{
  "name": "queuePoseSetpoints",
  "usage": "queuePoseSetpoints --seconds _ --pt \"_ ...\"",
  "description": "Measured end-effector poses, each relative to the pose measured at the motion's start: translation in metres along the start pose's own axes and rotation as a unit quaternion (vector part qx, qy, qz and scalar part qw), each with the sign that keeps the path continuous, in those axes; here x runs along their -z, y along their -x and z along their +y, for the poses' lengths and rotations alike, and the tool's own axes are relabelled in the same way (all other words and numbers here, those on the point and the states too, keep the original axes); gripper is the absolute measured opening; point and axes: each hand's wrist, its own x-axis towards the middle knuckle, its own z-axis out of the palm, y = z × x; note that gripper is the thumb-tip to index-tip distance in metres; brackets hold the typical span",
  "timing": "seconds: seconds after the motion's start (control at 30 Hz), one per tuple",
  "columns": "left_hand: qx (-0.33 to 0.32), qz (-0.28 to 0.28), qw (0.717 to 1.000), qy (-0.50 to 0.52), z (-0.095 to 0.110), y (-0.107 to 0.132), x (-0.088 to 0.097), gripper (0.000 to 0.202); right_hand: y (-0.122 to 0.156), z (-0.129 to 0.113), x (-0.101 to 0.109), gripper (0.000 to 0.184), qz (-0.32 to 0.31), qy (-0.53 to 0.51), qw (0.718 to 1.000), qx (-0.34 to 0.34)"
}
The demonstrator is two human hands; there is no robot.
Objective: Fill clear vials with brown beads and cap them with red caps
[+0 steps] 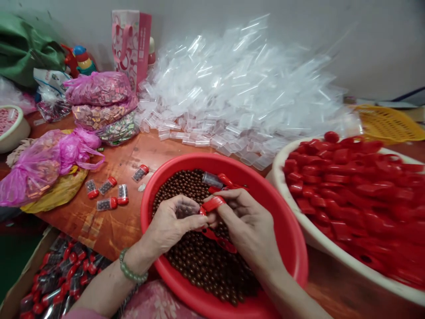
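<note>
The two hands meet fingertip to fingertip over a round red plastic basin. The left hand, with a green bead bracelet on its wrist, is curled around a small clear plastic vial, its fingers closed on it and the vial's open end turned toward the right hand. The right hand pinches a red plastic cap between thumb and forefinger, right at the vial's mouth; whether the cap is fully seated cannot be told. Beneath both hands the basin holds a bed of small round brown beads. Just beyond the fingertips another capped vial lies on the beads. To the right of the right hand, a wide white basin touches the red one and is heaped with loose red caps. Past both hands, a big pile of empty clear vials spreads along the wall. To the left of the left hand, a few filled, red-capped vials lie on the brown wooden desk, with pink plastic bags farther out. Below the left wrist, off the desk's edge, a cardboard box holds many finished vials.
</note>
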Motion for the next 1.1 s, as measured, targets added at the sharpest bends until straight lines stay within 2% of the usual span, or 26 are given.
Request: queuePoseSetpoints --seconds 0.07,0.13,0.2,0.23,0.3,0.37,0.43,0.5,0.57,0.67,0.8,0.87,0.93,1.1 --pt "0.011 0.013 0.998 0.057 -0.004 0.001 0.000 0.043 0.006 0.004 0.000 0.009 0.035 0.120 0.987 0.102" --pt "0.021 0.027 0.994 0.103 -0.006 0.001 -0.001 0.046 0.009 0.006 0.003 0.010 0.044 0.220 0.953 0.202" --pt "0.028 0.041 0.991 0.122 -0.008 0.001 0.000 0.048 0.010 0.007 0.007 0.013 0.036 0.271 0.925 0.264" --pt "0.030 0.044 0.991 0.124 -0.008 0.002 0.001 0.048 0.010 0.007 0.010 0.013 0.028 0.280 0.919 0.275" --pt "0.037 0.036 0.992 0.115 -0.007 0.003 0.003 0.049 0.008 0.004 0.015 0.012 0.001 0.267 0.929 0.256" --pt "0.039 0.013 0.995 0.091 -0.006 0.005 0.006 0.048 0.005 0.001 0.020 0.010 -0.019 0.228 0.954 0.195" --pt "0.030 -0.009 0.998 0.058 -0.004 0.007 0.009 0.047 0.002 -0.003 0.022 0.010 0.000 0.181 0.974 0.135" --pt "0.018 -0.017 0.999 0.034 -0.002 0.008 0.011 0.047 0.003 -0.004 0.022 0.011 0.040 0.155 0.981 0.108" --pt "-0.001 -0.011 1.000 0.022 -0.001 0.008 0.012 0.042 0.005 -0.001 0.020 0.010 0.059 0.157 0.978 0.122" --pt "-0.032 0.010 0.999 0.031 -0.002 0.006 0.012 0.036 0.011 0.008 0.021 0.011 0.049 0.192 0.964 0.176" --pt "-0.052 0.043 0.996 0.061 -0.005 0.000 0.017 0.036 0.016 0.009 0.026 0.021 -0.012 0.240 0.930 0.278" --pt "-0.054 0.056 0.994 0.070 -0.006 -0.002 0.019 0.039 0.017 0.003 0.028 0.023 -0.050 0.243 0.919 0.306" --pt "-0.056 0.057 0.994 0.072 -0.005 -0.003 0.020 0.040 0.019 -0.002 0.030 0.024 -0.073 0.232 0.923 0.298" --pt "-0.079 0.061 0.995 0.007 0.002 -0.004 0.019 0.031 0.023 -0.008 0.031 0.026 -0.146 0.194 0.946 0.216"
